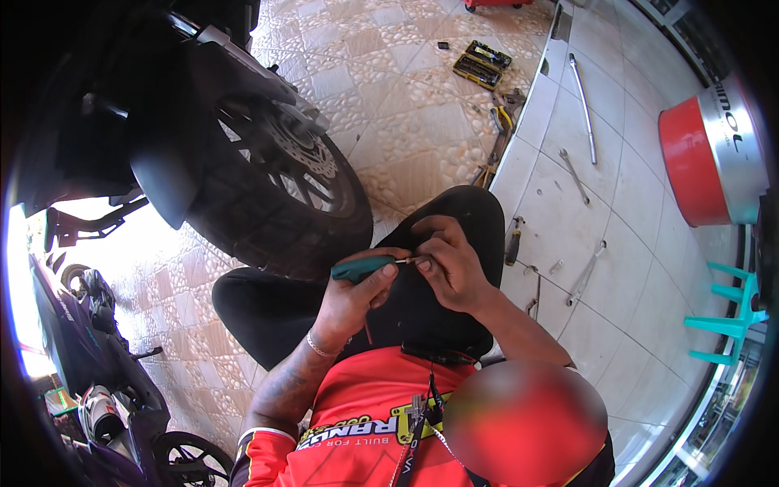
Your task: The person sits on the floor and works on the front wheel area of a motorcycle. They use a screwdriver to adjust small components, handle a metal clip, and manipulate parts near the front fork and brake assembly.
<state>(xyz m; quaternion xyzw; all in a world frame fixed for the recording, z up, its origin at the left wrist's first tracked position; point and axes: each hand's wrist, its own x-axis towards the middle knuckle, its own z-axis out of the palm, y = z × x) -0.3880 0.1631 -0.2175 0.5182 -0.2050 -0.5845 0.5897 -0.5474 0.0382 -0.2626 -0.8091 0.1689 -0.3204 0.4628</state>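
My left hand (357, 300) is closed round a teal-handled tool (363, 268) with a thin metal shaft, much like a screwdriver. The shaft points right, toward the pinched fingertips of my right hand (450, 268). Between those fingertips, at the end of the shaft, is something small and brownish; its kind is too small to make out. Both hands are held over my lap, above my black trousers (284, 312). A thin reddish strip (368, 331) hangs below my left hand. Just beyond the hands stands a motorcycle's wheel (304, 195) with a brake disc.
Beside my right knee, a screwdriver (514, 242) and several wrenches, one a combination wrench (586, 274), lie on pale tiles. Farther off are yellow-handled pliers (502, 120), an open bit case (482, 65) and a long bar (583, 109). A red-and-silver drum (696, 162) and turquoise stool (730, 316) stand right; another motorcycle (89, 349) stands left.
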